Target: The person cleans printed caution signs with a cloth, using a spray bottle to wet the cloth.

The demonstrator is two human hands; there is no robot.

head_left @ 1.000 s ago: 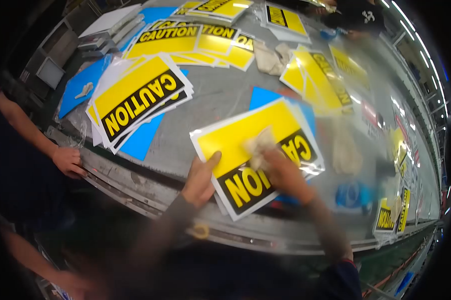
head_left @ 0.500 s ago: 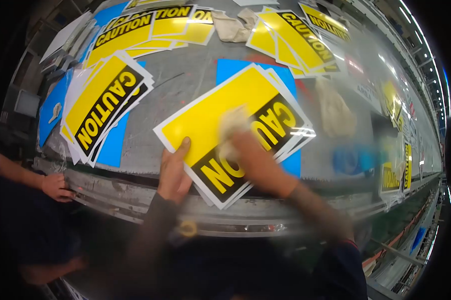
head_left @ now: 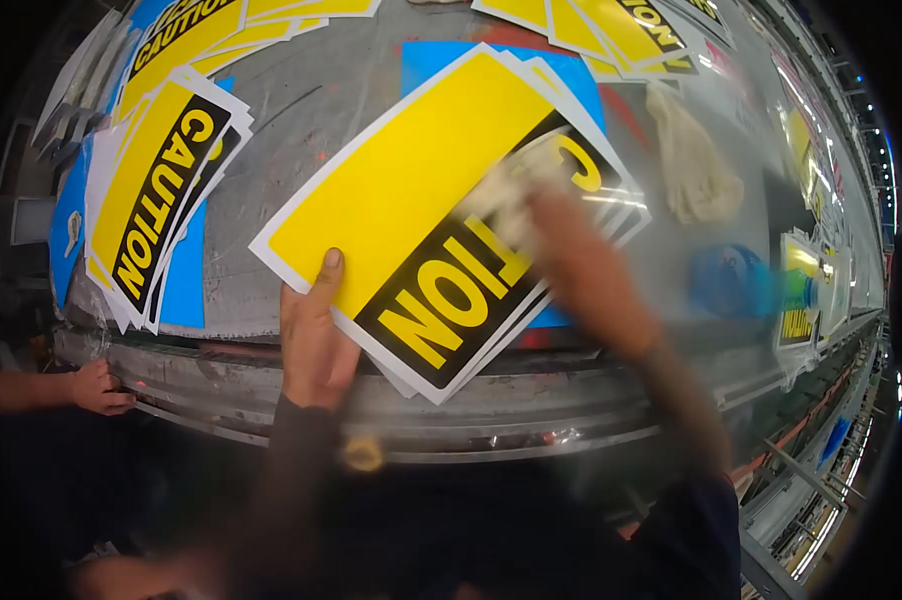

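A yellow and black caution sign (head_left: pixel 371 170) lies tilted on top of a stack of similar sheets, over a blue sheet (head_left: pixel 426 58). My left hand (head_left: pixel 319 335) grips the sign's lower left edge, thumb on the face and fingers underneath. Over the black band, my right hand (head_left: pixel 586 275) presses a pale cloth (head_left: pixel 506 190) to the surface; hand and cloth are blurred by motion. The cloth covers some of the letters. To the left, another stack of caution signs (head_left: pixel 161 200) rests on blue sheets.
More caution signs (head_left: pixel 186 45) lie fanned out at the back. A cream cloth (head_left: pixel 696 160) and a blurred blue container (head_left: pixel 726 280) are on the right. Another person's hand (head_left: pixel 101 388) rests at the metal table edge (head_left: pixel 221 385) on the left.
My right hand has moved the cloth right along the black band, exposing more letters on the left. My left hand still holds the edge. The view has shifted, so the table's far side shows less.
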